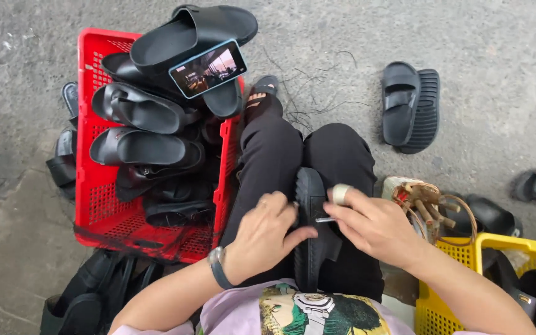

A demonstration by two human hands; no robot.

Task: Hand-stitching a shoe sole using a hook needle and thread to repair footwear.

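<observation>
The left hand [265, 232] clamps a black sandal [313, 236] on its edge across the lap so its side faces up, while the right hand [373, 226] pinches a small blade [325, 219] against it.

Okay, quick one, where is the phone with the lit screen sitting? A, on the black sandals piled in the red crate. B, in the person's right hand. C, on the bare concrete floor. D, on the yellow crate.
A: the phone lies tilted on the black sandals heaped in the red crate, clear of both hands.
</observation>
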